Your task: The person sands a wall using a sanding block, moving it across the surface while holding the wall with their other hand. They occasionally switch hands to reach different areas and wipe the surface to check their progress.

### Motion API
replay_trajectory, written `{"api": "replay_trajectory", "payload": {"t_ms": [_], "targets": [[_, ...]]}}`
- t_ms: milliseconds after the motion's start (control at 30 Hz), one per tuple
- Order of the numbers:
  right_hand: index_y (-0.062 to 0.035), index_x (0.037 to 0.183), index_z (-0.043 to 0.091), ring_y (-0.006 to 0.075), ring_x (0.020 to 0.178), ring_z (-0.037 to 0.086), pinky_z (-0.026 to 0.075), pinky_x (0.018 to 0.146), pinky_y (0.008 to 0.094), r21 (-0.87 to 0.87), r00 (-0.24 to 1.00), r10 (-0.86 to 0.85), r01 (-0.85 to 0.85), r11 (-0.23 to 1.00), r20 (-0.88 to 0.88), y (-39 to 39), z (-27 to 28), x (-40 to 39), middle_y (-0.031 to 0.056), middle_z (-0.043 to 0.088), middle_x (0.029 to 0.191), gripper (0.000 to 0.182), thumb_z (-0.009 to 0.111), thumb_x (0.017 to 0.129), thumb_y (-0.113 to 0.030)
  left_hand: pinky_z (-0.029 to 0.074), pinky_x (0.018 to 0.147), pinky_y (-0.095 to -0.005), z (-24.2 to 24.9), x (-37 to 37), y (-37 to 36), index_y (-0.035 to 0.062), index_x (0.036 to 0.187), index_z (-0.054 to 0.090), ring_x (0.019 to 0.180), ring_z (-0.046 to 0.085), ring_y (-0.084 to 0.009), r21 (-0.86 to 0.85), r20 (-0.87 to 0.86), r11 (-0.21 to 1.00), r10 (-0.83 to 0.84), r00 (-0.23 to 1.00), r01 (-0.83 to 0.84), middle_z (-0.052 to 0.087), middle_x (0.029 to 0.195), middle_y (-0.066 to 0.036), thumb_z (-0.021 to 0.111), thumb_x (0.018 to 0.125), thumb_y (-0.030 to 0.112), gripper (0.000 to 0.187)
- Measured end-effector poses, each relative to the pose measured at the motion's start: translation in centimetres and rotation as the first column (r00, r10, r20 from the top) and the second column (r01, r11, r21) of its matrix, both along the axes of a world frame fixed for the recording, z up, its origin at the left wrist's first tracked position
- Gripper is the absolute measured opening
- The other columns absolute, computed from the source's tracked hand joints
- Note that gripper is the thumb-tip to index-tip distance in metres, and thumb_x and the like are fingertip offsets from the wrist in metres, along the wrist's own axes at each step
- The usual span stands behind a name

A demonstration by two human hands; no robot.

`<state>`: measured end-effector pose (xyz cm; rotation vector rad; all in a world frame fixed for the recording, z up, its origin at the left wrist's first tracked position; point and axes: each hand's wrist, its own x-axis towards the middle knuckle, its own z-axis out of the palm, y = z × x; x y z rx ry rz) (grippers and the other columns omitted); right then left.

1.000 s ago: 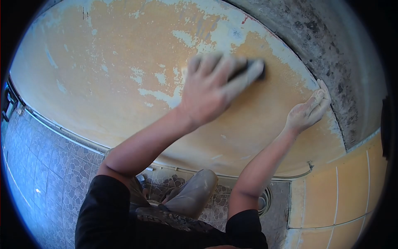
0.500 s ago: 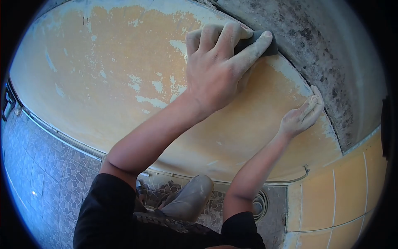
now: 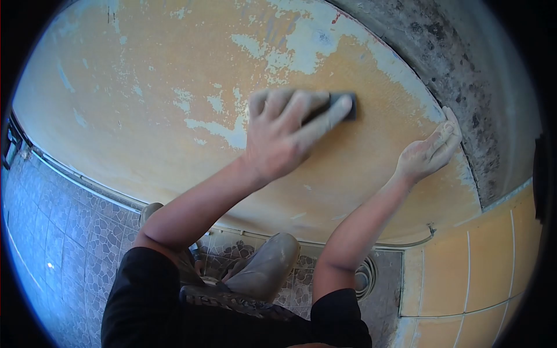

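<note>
Dark grey block (image 3: 348, 106) is clamped in the left hand (image 3: 281, 130), the thumb laid along its near side and the fingers bent over the far side, close to one another. The hand is slightly blurred, back toward the camera, and the block lies against the broad yellow-orange panel (image 3: 174, 151), just below and to the right of its large pale patch (image 3: 307, 43). Smaller, ragged pale patches are scattered to the left of the hand.

The right hand (image 3: 430, 152) is at the panel's upper right edge, its dusty fingers together and extended, the thumb lying close beside them; whether they grip the edge, I cannot tell. Past that edge, a rough grey surface (image 3: 458, 87) carries dark mottling.

Both forearms reach up from black sleeves (image 3: 148, 284). Between them, below the panel's lower edge, a trousered knee (image 3: 278, 249) is bent over stone-patterned floor tiles (image 3: 107, 232). A coiled hose (image 3: 373, 278) lies near the right elbow, and yellow-orange squares (image 3: 493, 261) divided by pale lines stand at lower right.
</note>
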<state>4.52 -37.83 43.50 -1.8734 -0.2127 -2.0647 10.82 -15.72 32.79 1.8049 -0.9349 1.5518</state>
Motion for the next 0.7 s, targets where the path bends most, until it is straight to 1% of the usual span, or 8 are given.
{"api": "replay_trajectory", "payload": {"t_ms": [67,133,200,300,433,500,567,700], "targets": [[0.005,0.117,0.061,0.0224,0.104,0.059,0.047,0.092,0.0344,-0.006,1.0,-0.021,0.021,1.0,0.012,0.0,0.0,0.2,0.0152,0.065,0.116,0.037,0.041,0.111,-0.026,0.041,0.087,-0.0367,-0.8,-0.1,-0.5,0.0251,0.139,0.064,0.105,0.054,-0.0178,-0.097,-0.011,0.995,0.025,1.0,-0.025,0.062,0.116,0.004,0.062,0.08,0.021,0.06],[0.0053,0.117,0.061,0.0223,0.104,0.059,0.047,0.092,0.0343,-0.021,0.999,-0.03,0.03,0.999,0.033,-0.1,0.2,0.3,0.0152,0.065,0.116,0.037,0.041,0.111,-0.025,0.043,0.087,-0.0337,-7.5,-0.6,-1.2,0.0258,0.137,0.066,0.102,0.056,-0.015,0.172,0.112,0.985,-0.042,0.993,0.022,0.062,0.115,0.005,0.064,0.08,0.019,0.058],[0.0059,0.117,0.061,0.0221,0.104,0.06,0.048,0.092,0.0342,-0.063,0.999,-0.032,0.033,0.997,0.024,-0.2,0.1,0.1,0.0153,0.065,0.117,0.037,0.041,0.111,-0.024,0.045,0.088,-0.0313,-15.6,0.1,-0.3,0.0267,0.137,0.066,0.097,0.058,-0.0122,0.271,0.144,0.958,-0.133,0.981,0.09,0.062,0.114,0.006,0.065,0.081,0.019,0.057],[0.0063,0.116,0.061,0.0225,0.104,0.061,0.049,0.092,0.034,-0.056,0.999,-0.032,0.032,0.998,-0.011,-0.2,0.2,-0.3,0.016,0.065,0.117,0.036,0.041,0.111,-0.023,0.041,0.09,-0.0334,-15.1,-0.1,0.6,0.0306,0.131,0.071,0.095,0.059,-0.0128,0.312,0.019,0.934,-0.189,0.982,0.174,0.064,0.112,0.007,0.067,0.079,0.019,0.054],[0.0067,0.115,0.061,0.0232,0.104,0.062,0.05,0.093,0.0342,-0.057,1.0,-0.018,0.017,0.998,-0.012,-0.1,0.1,-0.1,0.0165,0.065,0.116,0.035,0.041,0.111,-0.021,0.035,0.08,-0.0364,-1.6,0.5,-0.2,0.0266,0.135,0.068,0.093,0.056,-0.0161,-0.013,0.052,1.0,0.001,0.999,0.0,0.063,0.115,0.004,0.066,0.077,0.02,0.058],[0.0069,0.114,0.061,0.0234,0.105,0.063,0.05,0.095,0.0341,-0.033,0.999,0.028,-0.027,0.999,0.02,0.2,0.2,0.0,0.0166,0.065,0.116,0.034,0.041,0.111,-0.02,0.036,0.079,-0.0369,0.0,0.9,-0.3,0.0245,0.138,0.065,0.095,0.056,-0.0164,-0.086,0.086,0.996,0.012,0.996,-0.004,0.063,0.117,0.003,0.063,0.077,0.022,0.062],[0.007,0.114,0.061,0.0234,0.106,0.063,0.05,0.095,0.0346,-0.042,0.999,0.033,-0.033,0.999,0.015,-0.2,0.3,-0.1,0.0166,0.065,0.116,0.034,0.041,0.111,-0.021,0.034,0.076,-0.0365,-3.0,0.5,-0.8,0.0276,0.132,0.071,0.093,0.055,-0.016,-0.004,0.112,1.0,0.006,0.994,-0.005,0.064,0.117,0.003,0.07,0.073,0.018,0.06],[0.0072,0.114,0.061,0.0238,0.109,0.062,0.051,0.096,0.0354,-0.017,0.999,0.047,-0.047,0.999,0.002,0.0,0.3,-0.2,0.0169,0.065,0.116,0.034,0.042,0.111,-0.021,0.04,0.08,-0.0345,-15.6,-0.4,1.2,0.0293,0.129,0.073,0.095,0.057,-0.0138,0.264,0.137,0.959,-0.139,0.981,0.099,0.064,0.118,0.003,0.071,0.073,0.017,0.057]]}}
